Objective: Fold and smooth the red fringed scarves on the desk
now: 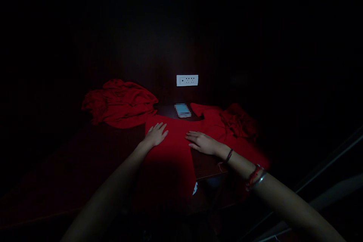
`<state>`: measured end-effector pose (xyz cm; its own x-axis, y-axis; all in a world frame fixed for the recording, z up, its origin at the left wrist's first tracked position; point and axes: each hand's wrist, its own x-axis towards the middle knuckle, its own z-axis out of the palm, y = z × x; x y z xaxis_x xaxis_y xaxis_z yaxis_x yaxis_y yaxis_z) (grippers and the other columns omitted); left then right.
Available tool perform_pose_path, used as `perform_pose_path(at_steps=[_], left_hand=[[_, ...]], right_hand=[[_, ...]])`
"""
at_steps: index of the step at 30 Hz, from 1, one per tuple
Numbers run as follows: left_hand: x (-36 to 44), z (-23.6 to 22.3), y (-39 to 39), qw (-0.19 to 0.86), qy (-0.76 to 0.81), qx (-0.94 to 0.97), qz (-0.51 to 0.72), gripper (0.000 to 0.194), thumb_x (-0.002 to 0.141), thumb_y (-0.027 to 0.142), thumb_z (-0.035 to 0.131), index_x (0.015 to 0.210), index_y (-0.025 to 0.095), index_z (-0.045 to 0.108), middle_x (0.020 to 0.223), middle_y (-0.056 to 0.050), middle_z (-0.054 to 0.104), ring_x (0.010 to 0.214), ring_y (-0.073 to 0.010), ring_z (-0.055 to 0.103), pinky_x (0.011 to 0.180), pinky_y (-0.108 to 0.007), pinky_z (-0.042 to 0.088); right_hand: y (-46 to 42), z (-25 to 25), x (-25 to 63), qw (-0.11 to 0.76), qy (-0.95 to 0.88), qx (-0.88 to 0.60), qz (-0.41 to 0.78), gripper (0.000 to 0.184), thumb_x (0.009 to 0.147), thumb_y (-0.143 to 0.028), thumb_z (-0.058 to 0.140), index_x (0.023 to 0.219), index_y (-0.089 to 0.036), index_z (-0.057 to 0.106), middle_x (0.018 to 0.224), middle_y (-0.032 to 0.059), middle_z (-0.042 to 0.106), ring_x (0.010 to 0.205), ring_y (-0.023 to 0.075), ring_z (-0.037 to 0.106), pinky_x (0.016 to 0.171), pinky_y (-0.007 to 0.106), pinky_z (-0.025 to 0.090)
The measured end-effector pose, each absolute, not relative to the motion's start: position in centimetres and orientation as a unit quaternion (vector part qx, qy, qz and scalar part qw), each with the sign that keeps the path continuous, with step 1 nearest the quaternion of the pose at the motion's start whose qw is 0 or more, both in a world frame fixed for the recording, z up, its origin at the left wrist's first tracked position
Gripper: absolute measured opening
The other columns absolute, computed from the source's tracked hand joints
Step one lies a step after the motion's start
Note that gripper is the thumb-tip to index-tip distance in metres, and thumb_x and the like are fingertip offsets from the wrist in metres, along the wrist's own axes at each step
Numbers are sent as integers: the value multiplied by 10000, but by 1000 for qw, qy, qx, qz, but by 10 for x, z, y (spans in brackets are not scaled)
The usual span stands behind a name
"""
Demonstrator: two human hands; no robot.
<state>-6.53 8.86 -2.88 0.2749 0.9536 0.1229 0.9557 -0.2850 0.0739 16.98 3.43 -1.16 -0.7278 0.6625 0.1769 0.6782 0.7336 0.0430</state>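
A red cloth [170, 151] lies spread over the dark table and hangs down past its front edge. My left hand [156, 134] rests flat on the cloth's left side, fingers apart. On the right, my right hand [202, 142] lies flat with its fingertips on the cloth's right edge, fingers stretched out. Neither hand grips anything. To the left sits a bunched red cloth [127, 104] with wrinkled folds. Fringe-like strands show on the red fabric [238, 124] at the right; whether it joins the spread piece I cannot tell.
A phone-like object [183, 110], blurred out, lies behind the spread cloth. A white wall socket [187, 80] is fixed to the dark wall. The table's front edge [211, 176] shows between the cloth and my right arm. Most surroundings are too dark to make out.
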Motion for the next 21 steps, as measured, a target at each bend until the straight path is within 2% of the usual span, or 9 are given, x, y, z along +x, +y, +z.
perform_pose_path(at_steps=[2,5,8,10,14,17,21], left_hand=[[-65,-27,86,4,-541,-836,-89,512,819,394,256,1259,131,258,1314,-106,241,1203,-209,183,956,-343,187],[-55,-19,75,-37,-405,-909,-84,589,768,489,345,1263,186,242,1326,-72,220,1211,-189,158,952,-299,204],[-41,-8,59,-53,-309,-947,-71,600,703,526,438,1214,232,329,1275,-46,330,1164,-191,270,927,-289,243],[-34,0,51,-35,-281,-956,-74,521,698,477,481,1155,240,402,1190,-32,435,1089,-190,371,892,-286,281],[-30,7,44,16,-261,-962,-73,338,724,259,476,1060,236,480,1025,-11,546,911,-156,494,783,-247,350],[-29,5,43,57,-258,-961,-76,297,733,158,411,1000,234,516,923,-5,577,825,-139,518,707,-226,367],[-27,4,42,79,-253,-959,-99,280,745,138,384,973,219,524,888,-9,570,801,-125,512,693,-208,363]], right_hand=[[27,-13,178,89,-930,-352,-46,434,830,-365,278,1161,-126,427,1187,99,441,1104,161,369,925,287,289],[14,-14,203,97,-926,-357,-73,376,838,-311,287,1127,-141,457,1122,88,497,1028,154,439,874,275,339],[2,-13,219,80,-918,-368,-123,324,844,-248,282,1063,-152,500,1007,82,557,913,153,499,788,277,379],[-2,-13,219,68,-913,-372,-152,306,843,-238,287,1024,-148,518,920,82,580,840,153,516,729,272,388],[-1,-10,202,57,-911,-367,-177,278,836,-253,317,977,-142,530,818,75,586,750,147,519,666,257,367],[2,-8,187,58,-912,-363,-184,258,832,-258,333,947,-146,535,803,69,586,728,144,514,652,255,345],[6,-10,175,65,-904,-374,-197,215,819,-241,370,914,-151,540,808,64,586,735,149,507,666,265,317]])
